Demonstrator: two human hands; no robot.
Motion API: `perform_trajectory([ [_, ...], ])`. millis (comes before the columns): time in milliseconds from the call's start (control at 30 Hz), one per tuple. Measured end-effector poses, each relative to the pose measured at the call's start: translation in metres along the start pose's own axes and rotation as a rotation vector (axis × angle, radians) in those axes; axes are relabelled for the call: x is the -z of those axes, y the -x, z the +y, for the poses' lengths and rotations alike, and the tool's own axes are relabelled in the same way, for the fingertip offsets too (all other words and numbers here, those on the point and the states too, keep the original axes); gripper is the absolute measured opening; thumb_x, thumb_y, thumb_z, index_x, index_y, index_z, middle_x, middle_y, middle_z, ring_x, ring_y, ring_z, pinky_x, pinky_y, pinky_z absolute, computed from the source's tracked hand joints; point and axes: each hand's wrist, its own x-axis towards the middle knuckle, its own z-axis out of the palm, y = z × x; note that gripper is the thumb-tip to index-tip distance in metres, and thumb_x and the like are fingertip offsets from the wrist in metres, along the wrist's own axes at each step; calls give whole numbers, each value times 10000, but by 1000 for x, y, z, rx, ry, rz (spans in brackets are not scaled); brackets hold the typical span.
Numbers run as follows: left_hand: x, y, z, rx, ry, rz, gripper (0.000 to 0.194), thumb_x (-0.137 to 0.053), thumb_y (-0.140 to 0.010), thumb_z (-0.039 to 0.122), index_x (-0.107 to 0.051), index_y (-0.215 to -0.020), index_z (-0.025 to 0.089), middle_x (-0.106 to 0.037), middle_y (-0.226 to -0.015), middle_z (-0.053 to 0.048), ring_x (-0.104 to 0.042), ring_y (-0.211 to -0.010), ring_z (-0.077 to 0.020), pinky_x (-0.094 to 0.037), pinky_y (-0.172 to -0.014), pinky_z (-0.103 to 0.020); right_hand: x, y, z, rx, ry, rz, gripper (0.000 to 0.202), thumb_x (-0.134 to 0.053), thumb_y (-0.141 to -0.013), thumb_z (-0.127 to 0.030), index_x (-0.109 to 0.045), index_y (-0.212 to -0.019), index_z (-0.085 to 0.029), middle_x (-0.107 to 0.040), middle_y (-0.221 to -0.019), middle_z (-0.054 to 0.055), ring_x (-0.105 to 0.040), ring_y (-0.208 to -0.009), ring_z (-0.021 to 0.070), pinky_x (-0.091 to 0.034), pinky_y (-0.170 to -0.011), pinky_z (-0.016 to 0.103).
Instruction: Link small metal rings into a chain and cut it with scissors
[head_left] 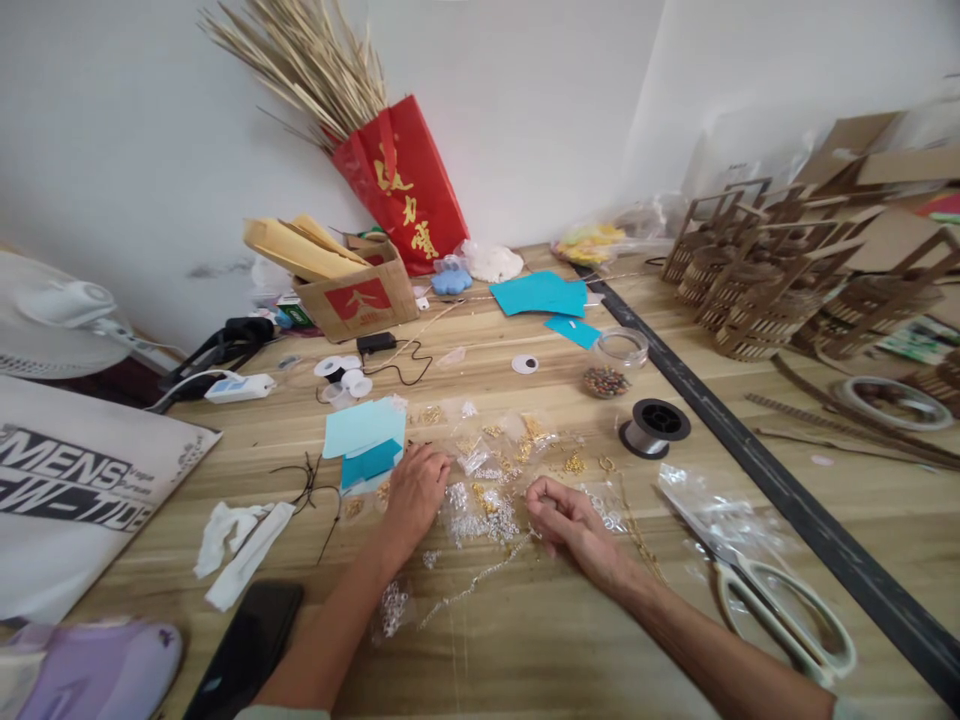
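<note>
My left hand (420, 482) lies palm down beside the dark teal paper (373, 463), its fingers slightly bent over the edge of the small clear bags. It seems to grip nothing. My right hand (564, 515) is closed in a pinch, and a silver-coloured chain (480, 577) runs from its fingers down to the left across the table. Between the hands lie silver-coloured findings (469, 520) and gold-coloured findings (531, 430), loose and in clear bags. A gold-coloured chain (637, 530) lies to the right of my right hand.
White-handled scissors (750, 575) lie on plastic at right, below a wire spool (655, 428). A bead dish (606, 381) stands behind. A black strip (720, 450) crosses the table before several woven baskets (754, 310). A phone (246, 650) lies at front left.
</note>
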Motion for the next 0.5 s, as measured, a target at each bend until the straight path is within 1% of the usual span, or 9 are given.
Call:
perform_trajectory([
  [100, 1, 0, 0, 3, -18, -16, 216, -484, -862, 125, -653, -734, 168, -673, -800, -73, -596, -823, -228, -419, -873, -375, 0, 0, -1, 1, -16, -8, 260, -589, -822, -426, -500, -780, -185, -379, -542, -76, -357, -442, 70, -321, -422, 190],
  [300, -1, -4, -4, 35, -46, -17, 198, -497, -862, 159, -645, -731, 180, -660, -796, -69, -576, -832, -235, -431, -784, -348, -1, 0, -3, -8, -15, -3, 273, -595, -812, -436, -495, -767, -185, -377, -534, -76, -357, -438, 71, -320, -417, 188],
  [400, -1, -6, -6, 34, -50, -11, 189, -509, -860, 163, -645, -729, 180, -660, -795, -64, -576, -831, -229, -432, -786, -343, 0, 0, -2, 0, -12, -9, 270, -592, -814, -434, -497, -769, -185, -385, -540, -74, -363, -440, 71, -323, -419, 188],
  [500, 0, -8, -7, 9, -48, -29, 200, -508, -858, 152, -646, -716, 177, -661, -786, -66, -577, -819, -225, -434, -788, -341, 0, 0, -2, 2, -12, -16, 262, -588, -818, -430, -501, -776, -187, -381, -541, -76, -361, -439, 70, -329, -424, 192],
])
